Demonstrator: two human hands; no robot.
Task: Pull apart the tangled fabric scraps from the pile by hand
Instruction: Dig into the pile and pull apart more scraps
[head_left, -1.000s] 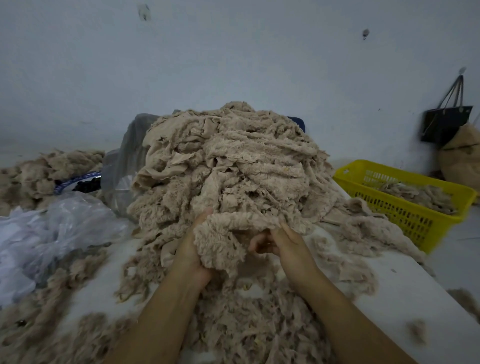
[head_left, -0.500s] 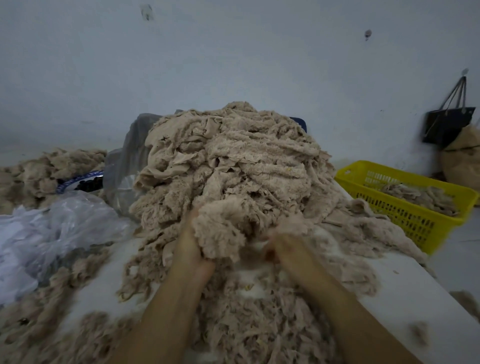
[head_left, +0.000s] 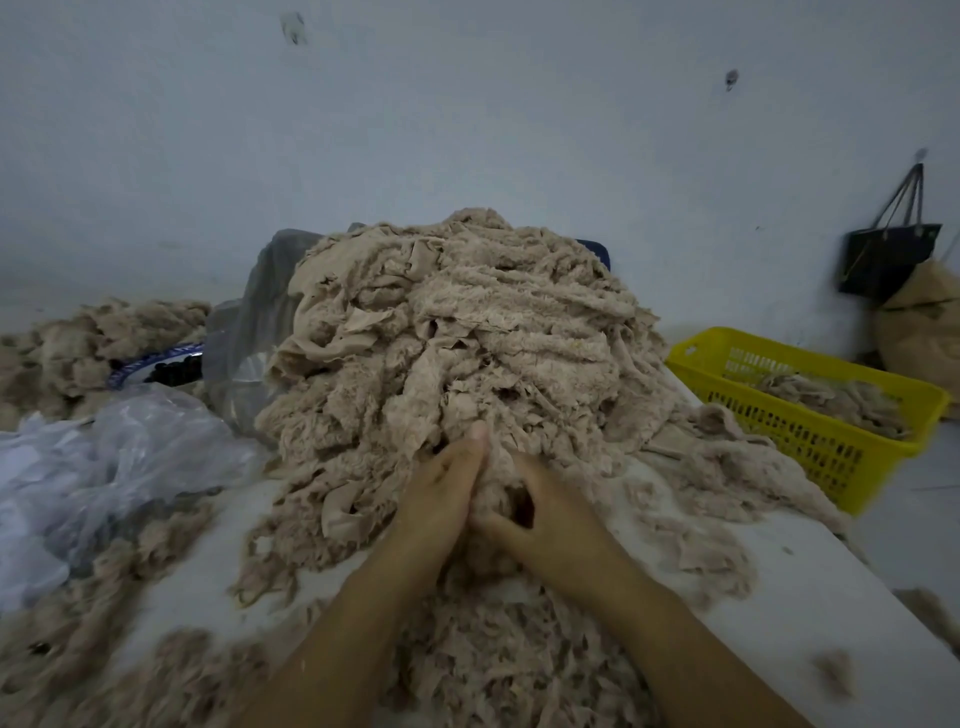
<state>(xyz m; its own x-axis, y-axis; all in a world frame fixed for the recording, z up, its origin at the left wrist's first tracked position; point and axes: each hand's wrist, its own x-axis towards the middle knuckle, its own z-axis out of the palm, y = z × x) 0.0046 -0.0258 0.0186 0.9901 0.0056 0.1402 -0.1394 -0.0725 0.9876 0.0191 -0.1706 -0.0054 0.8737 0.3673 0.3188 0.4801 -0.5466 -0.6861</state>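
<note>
Beige pile (head_left: 457, 338): tall heap of tangled scraps.
Left hand (head_left: 441, 491): at pile's foot, upright against clump (head_left: 496, 467); grip unclear.
Right hand (head_left: 543, 514): beside it, fingers curled into same clump.

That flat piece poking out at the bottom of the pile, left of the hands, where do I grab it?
I'd pinch the flat scrap by its loose lower edge, coming from the front left. It hangs free at the foot of the pile, while its top is buried under tangled strips. The left hand and right hand sit to its right.
</note>
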